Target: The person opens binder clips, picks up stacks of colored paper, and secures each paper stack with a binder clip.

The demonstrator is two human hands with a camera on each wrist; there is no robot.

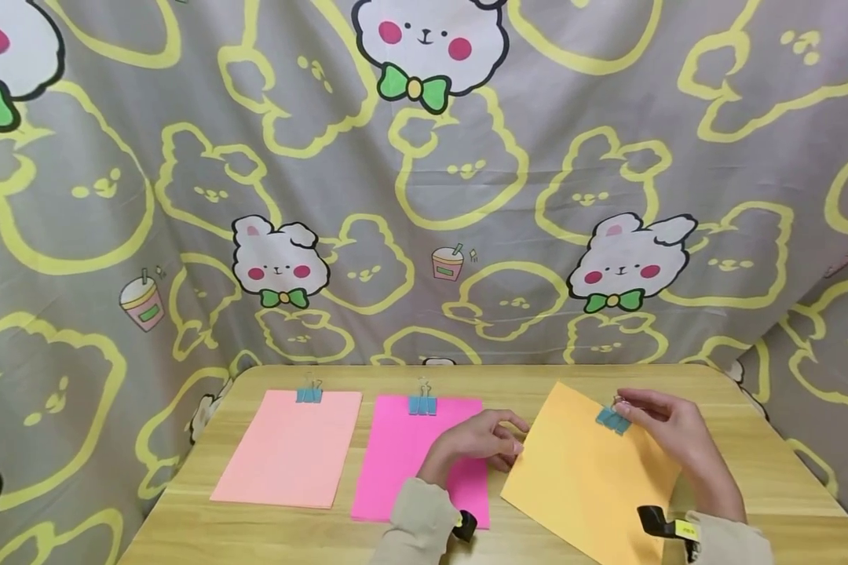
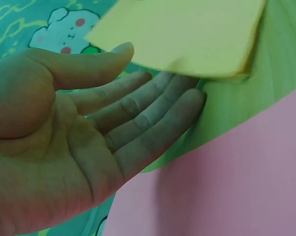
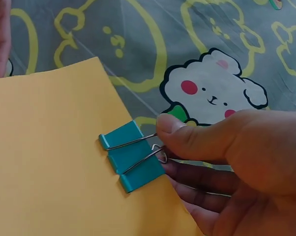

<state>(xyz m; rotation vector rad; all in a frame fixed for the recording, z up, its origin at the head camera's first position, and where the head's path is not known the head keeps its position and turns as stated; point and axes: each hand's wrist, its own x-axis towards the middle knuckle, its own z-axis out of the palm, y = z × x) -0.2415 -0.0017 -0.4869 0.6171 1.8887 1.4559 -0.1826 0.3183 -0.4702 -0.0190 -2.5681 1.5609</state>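
Observation:
A stack of orange paper (image 1: pixel 572 479) lies turned at an angle on the right, with a teal binder clip (image 3: pixel 133 157) on its top edge. My right hand (image 1: pixel 674 431) pinches the clip's wire handles between thumb and fingers; the thumb covers one handle's end in the right wrist view. At the stack's left edge is my left hand (image 1: pixel 477 439), above the magenta paper (image 1: pixel 389 471). Its palm shows in the left wrist view, fingers loosely extended and the thumb (image 2: pixel 101 69) apart from them. Whether its fingertips touch the orange paper I cannot tell.
A teal binder clip (image 1: pixel 422 405) holds the magenta paper's top edge. Farther left lies light pink paper (image 1: pixel 290 447) with another teal clip (image 1: pixel 308 395). All rest on a wooden table (image 1: pixel 184 518), and a patterned curtain (image 1: pixel 367 180) hangs behind it.

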